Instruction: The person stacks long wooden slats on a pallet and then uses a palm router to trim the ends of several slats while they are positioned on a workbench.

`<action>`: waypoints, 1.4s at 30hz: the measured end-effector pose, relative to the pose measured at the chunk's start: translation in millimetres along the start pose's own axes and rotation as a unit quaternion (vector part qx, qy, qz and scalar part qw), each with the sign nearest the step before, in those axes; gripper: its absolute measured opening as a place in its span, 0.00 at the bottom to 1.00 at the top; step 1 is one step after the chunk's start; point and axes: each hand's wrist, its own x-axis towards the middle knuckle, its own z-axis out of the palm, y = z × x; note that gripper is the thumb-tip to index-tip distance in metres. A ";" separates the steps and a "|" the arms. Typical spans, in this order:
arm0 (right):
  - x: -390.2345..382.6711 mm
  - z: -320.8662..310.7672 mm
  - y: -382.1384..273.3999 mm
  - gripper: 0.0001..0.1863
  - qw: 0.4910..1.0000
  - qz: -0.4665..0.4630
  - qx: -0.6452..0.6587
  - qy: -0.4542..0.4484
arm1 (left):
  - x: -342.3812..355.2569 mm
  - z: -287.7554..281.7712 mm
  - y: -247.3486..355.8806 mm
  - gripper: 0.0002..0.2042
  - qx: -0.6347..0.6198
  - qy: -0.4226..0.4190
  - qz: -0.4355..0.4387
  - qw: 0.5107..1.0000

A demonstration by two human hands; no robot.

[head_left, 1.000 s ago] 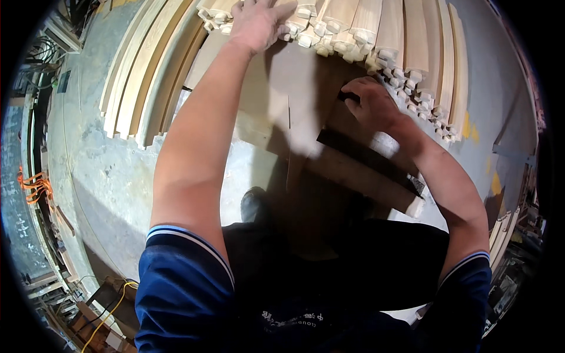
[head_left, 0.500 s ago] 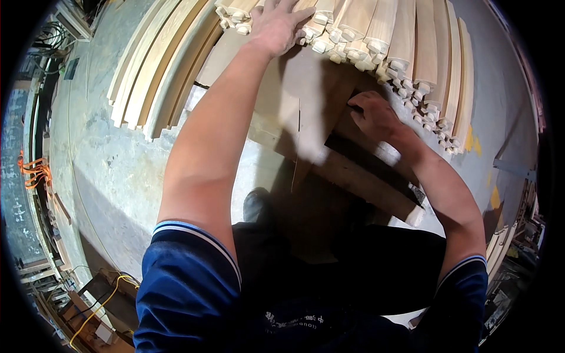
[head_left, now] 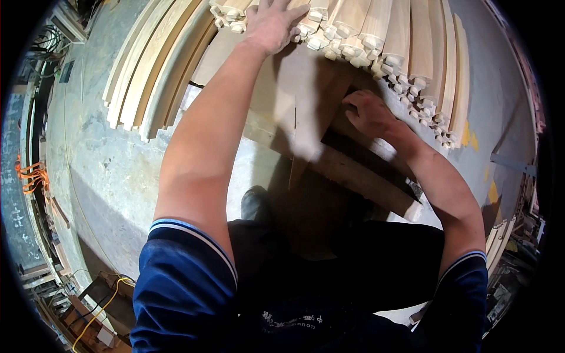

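Note:
My left hand [head_left: 272,25] reaches to the far side and lies with fingers spread on the near ends of a stack of pale wooden slats [head_left: 353,32]. Their stepped ends, cut like tenons, face me. My right hand [head_left: 368,113] hangs in shadow in front of the stack, apart from the slat ends. Its fingers are curled in, thumb near the index finger; whatever they may hold is too dark to make out. Beneath both arms lies a brown cardboard sheet [head_left: 276,88].
Longer curved wooden pieces [head_left: 156,65] lie at the left of the stack. A wooden beam [head_left: 359,179] crosses below my right hand. Orange straps [head_left: 32,175] hang at the far left, and a yellow cable [head_left: 103,309] runs over a box at the lower left.
The view has shifted slightly, so the stack and both arms sit a little further left. My left hand stays on the slat ends; the fingers of my right hand curl slightly more.

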 end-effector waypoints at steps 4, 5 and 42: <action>0.8 -1.2 -0.4 0.17 1.000 -0.001 -0.001 0.005 | -0.6 9.2 -7.0 0.30 0.006 -0.001 -0.004 1.000; 3.9 -1.3 -2.5 0.17 1.000 -0.004 0.004 -0.006 | -2.9 20.1 -17.1 0.30 0.018 0.045 0.003 0.999; -14.7 -0.1 6.7 0.16 0.997 0.049 0.017 -0.054 | -6.4 97.6 59.4 0.07 -0.678 -0.026 -0.447 0.583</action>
